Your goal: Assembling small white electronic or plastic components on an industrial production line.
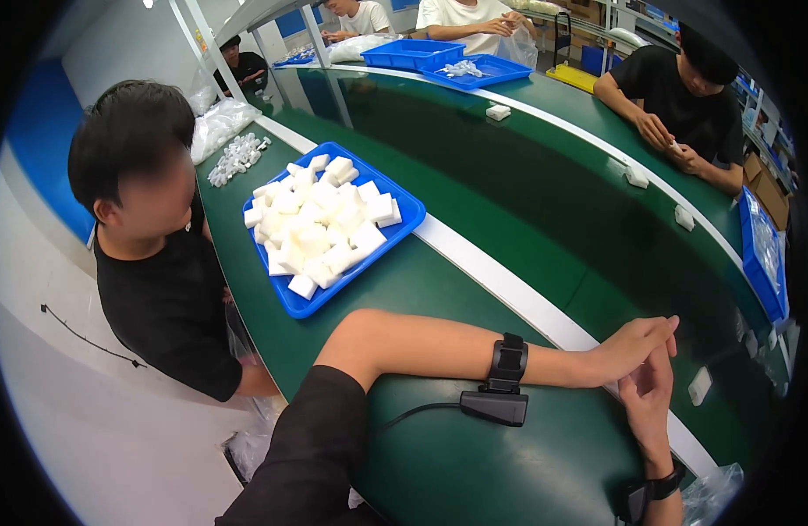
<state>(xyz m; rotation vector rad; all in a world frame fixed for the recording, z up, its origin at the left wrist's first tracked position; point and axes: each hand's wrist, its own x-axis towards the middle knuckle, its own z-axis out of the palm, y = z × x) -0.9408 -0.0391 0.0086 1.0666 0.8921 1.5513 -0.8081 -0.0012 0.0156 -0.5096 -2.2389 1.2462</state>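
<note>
Over the white rail on the right, my left hand and my right hand come together, fingers bent and touching. Both look closed around something small that the fingers hide; I cannot make out what it is. Just beyond my right hand, a white block-shaped piece lies on the dark green conveyor belt. Left of my hands, a blue tray heaped with white block-shaped pieces stands on the green table.
A person in black sits close on my left. Small white parts and a clear plastic bag lie past the tray. Across the belt, another person's hands work near blue trays. Clear plastic lies at lower right.
</note>
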